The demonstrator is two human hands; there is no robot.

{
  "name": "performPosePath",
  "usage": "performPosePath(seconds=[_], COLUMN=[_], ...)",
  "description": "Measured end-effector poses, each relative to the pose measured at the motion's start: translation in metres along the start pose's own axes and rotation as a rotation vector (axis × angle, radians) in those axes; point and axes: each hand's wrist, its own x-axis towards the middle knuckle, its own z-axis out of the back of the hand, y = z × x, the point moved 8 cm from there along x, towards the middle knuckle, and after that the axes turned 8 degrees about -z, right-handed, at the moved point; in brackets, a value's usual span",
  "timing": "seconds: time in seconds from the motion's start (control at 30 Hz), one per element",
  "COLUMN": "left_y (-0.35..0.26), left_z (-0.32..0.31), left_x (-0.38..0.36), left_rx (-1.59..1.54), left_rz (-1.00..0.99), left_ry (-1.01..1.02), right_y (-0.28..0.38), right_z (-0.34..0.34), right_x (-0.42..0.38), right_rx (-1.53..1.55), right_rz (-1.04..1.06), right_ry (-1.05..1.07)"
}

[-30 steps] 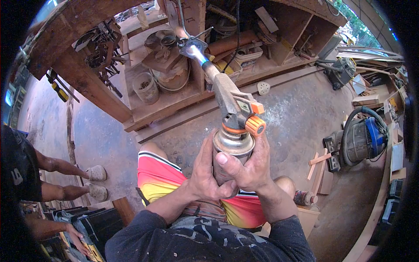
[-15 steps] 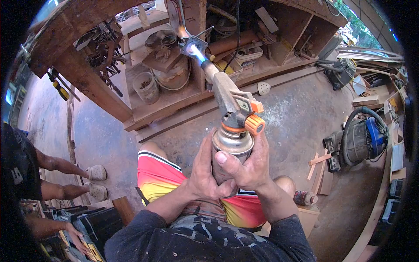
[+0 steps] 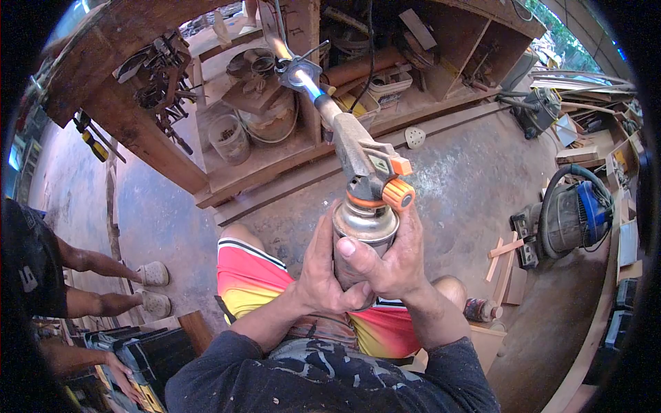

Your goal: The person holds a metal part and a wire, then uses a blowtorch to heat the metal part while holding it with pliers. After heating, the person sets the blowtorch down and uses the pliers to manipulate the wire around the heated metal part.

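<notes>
A gas torch (image 3: pixel 361 155) with an orange knob points away from me, its canister (image 3: pixel 365 227) cupped between both palms. My left hand (image 3: pixel 320 275) wraps the canister's left side. My right hand (image 3: pixel 385 265) closes round its right side, thumb across the front. A blue flame leaves the nozzle and meets a dark metal flange-like piece (image 3: pixel 298 73), which hangs in front of the workbench. Above that piece the flame turns orange along a metal part. What holds the metal piece up is out of view.
A wooden workbench (image 3: pixel 258 180) with buckets and tools on its shelves stands ahead. A shop vacuum (image 3: pixel 568 217) and wood offcuts (image 3: pixel 506 255) lie right. At left another person stands, a hand (image 3: pixel 120 375) on a black case (image 3: pixel 162 354). A sanding disc (image 3: pixel 414 138) lies on the floor.
The torch and the heated metal piece appear very slightly further left and up in view. Both hands keep the same grip, and the flame still burns.
</notes>
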Motion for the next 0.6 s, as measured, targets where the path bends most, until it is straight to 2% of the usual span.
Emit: performPosePath(seconds=[0.3, 0.6], left_y=[-0.001, 0.001], left_z=[0.001, 0.001], left_x=[0.0, 0.0], left_rx=[0.05, 0.014], left_rz=[-0.02, 0.017], left_ry=[0.002, -0.011], right_y=[0.003, 0.009], right_z=[0.0, 0.002], right_x=[0.0, 0.0], right_rx=[0.028, -0.153], right_rz=[0.017, 0.088], right_ry=[-0.006, -0.025])
